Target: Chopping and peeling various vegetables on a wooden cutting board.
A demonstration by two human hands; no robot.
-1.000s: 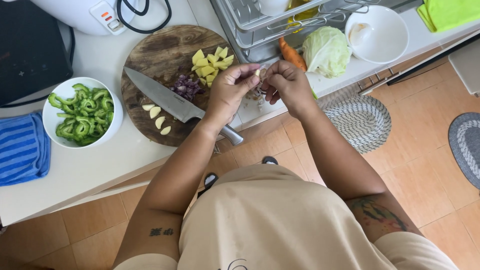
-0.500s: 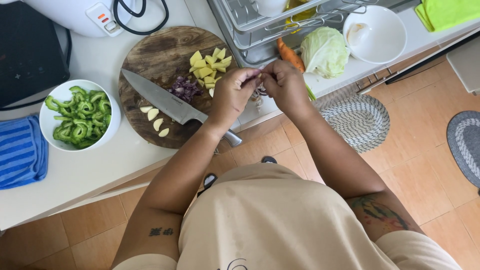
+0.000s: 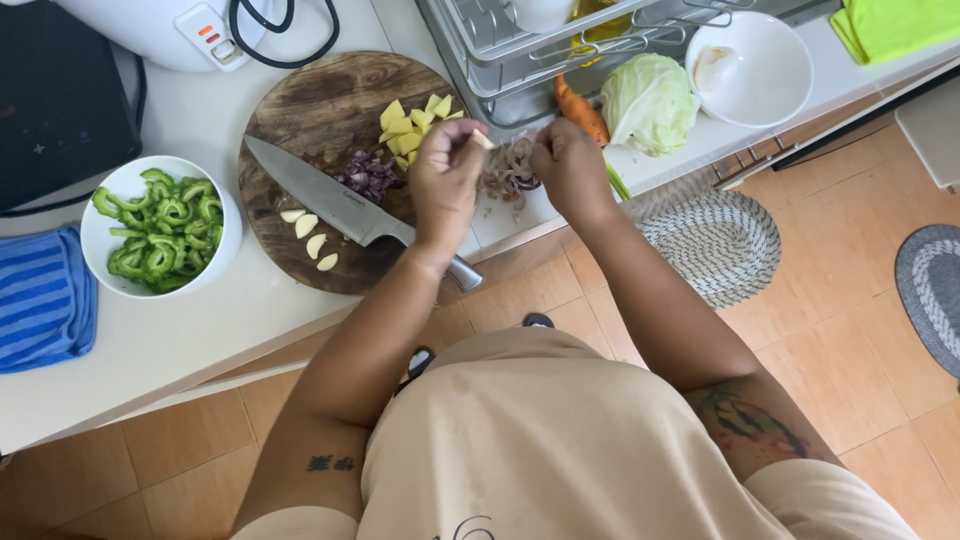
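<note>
1. Here, a white bowl (image 3: 100, 215) on the pale desk (image 3: 200, 340) held curved slices of ridged green bitter gourd (image 3: 160, 232); a second white bowl (image 3: 770, 75) at the far right held only a small pale scrap.
2. A metal wire dish rack (image 3: 520, 50) stood at the top of the desk, with an orange carrot (image 3: 580, 110) and a leafy pale-green cabbage (image 3: 648, 100) lying just beside it.
3. The round wooden cutting board (image 3: 300, 110), dark and grainy, carried yellow diced cubes (image 3: 410, 128), a small heap of chopped purple onion (image 3: 368, 178), four pale peeled garlic cloves (image 3: 310, 235) and a steel chef's knife (image 3: 330, 205) lying slantwise, its handle over the board's edge.
4. A blue striped cloth (image 3: 40, 300) lay at the left end of the desk, and a woven oval mat (image 3: 715, 245) on the tiled floor.
5. The left hand (image 3: 445, 185) was curled, its fingertips pinched on a small pale garlic clove (image 3: 483, 140), held up over the right edge of the board.
6. The right hand (image 3: 570, 165) was loosely curled just beside it, fingers bent; whether it gripped anything could not be told.
7. Between the hands, papery purple-white peels (image 3: 508, 175) lay on the desk.
</note>
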